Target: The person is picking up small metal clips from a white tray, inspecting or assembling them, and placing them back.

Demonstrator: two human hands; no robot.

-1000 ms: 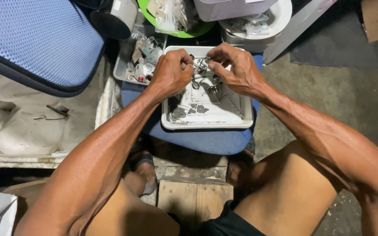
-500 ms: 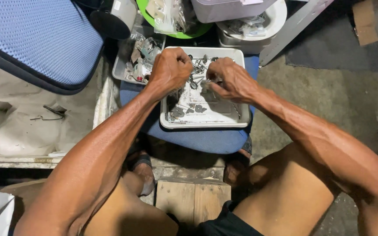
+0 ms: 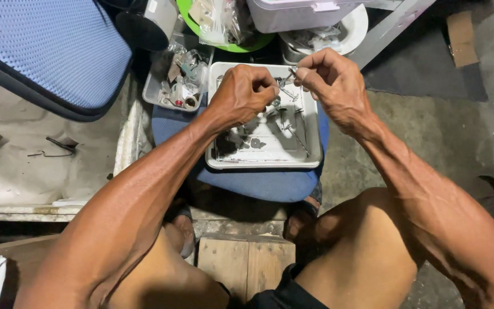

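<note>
Both hands hang above a white rectangular tray (image 3: 310,150) that rests on a blue cushioned stool (image 3: 258,186) between the person's knees. The left hand (image 3: 241,94) is curled tight, its fingers folded into the palm and the thumb pressed against the forefinger; it pinches a small metal part (image 3: 276,102) at the fingertips, though most of that piece is hidden behind the knuckles. The right hand (image 3: 333,83) is also closed, thumb and forefinger pinched on a thin metal pin (image 3: 289,74) that pokes out towards the left hand. The two hands sit just beside each other, fingertips nearly meeting over the far end of the tray. Loose screws and small metal pieces (image 3: 284,123) lie scattered on the tray floor below them. To the left of the tray stands a clear plastic container (image 3: 175,86) full of small hardware. Beyond it are a green bowl (image 3: 232,41) holding plastic bags, a white dish (image 3: 354,26) and a pale plastic box (image 3: 298,14). A blue mesh seat cushion (image 3: 35,51) fills the upper left corner.
</note>
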